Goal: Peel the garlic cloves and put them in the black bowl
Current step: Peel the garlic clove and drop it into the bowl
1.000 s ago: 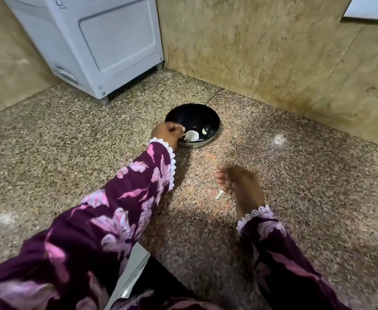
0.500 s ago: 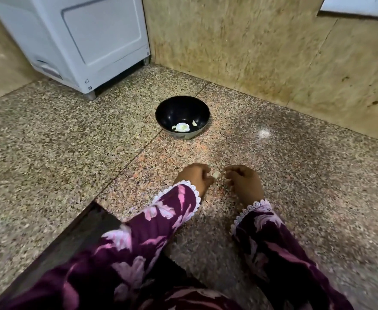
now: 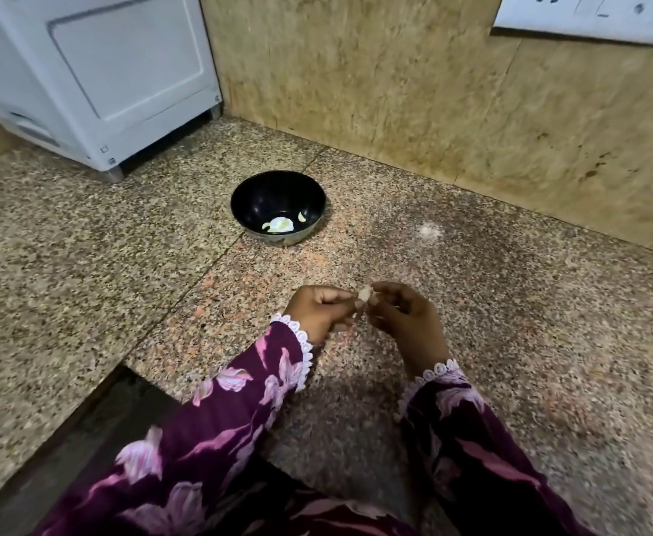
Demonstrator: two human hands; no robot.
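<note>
Both hands, the left hand (image 3: 323, 309) and right hand (image 3: 402, 315), are pinching one garlic clove (image 3: 365, 292) between fingertips above the counter (image 3: 510, 303), near the black bowl (image 3: 277, 205) holding peeled pieces.

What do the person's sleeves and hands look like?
Both arms wear long, dark purple sleeves with big pink flower prints. White scalloped lace trims each cuff. The left hand and right hand are bare: no gloves, rings or bangles show.
</note>
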